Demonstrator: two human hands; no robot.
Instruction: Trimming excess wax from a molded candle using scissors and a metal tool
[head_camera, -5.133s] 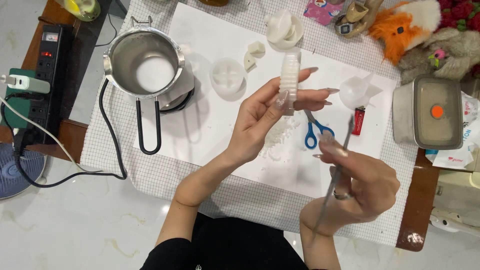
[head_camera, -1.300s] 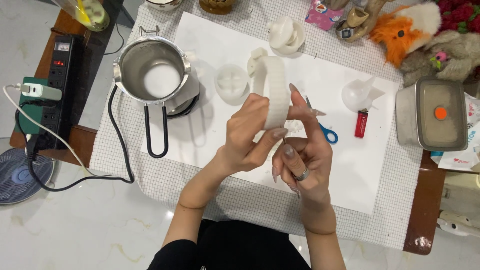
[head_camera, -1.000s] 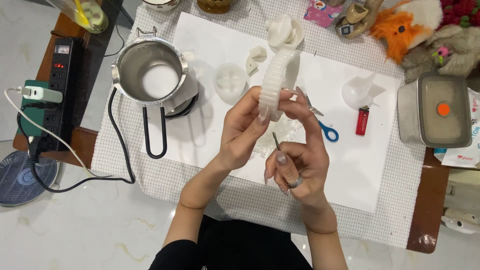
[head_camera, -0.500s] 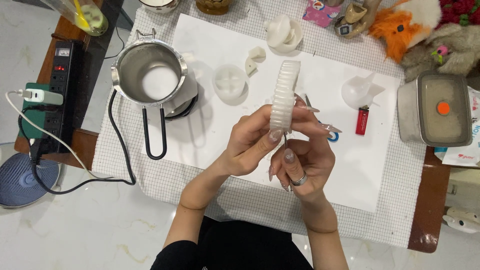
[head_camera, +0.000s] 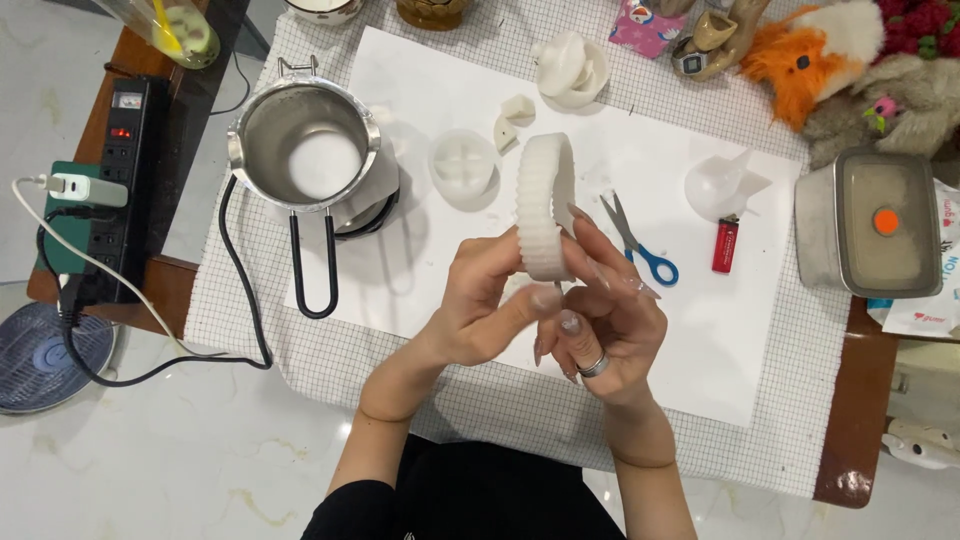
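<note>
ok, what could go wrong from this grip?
The ribbed white mould is pinched only at its lower end between the left hand and right hand, so it could slip onto the paper. The thin tool tip in the right hand sits close to the left thumb and might jab it.

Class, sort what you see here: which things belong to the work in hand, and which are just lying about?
In hand:
left hand and right hand, both gripping the ribbed white mould

Lying about:
blue scissors
red lighter
steel pot
metal tin
plush toys
</note>
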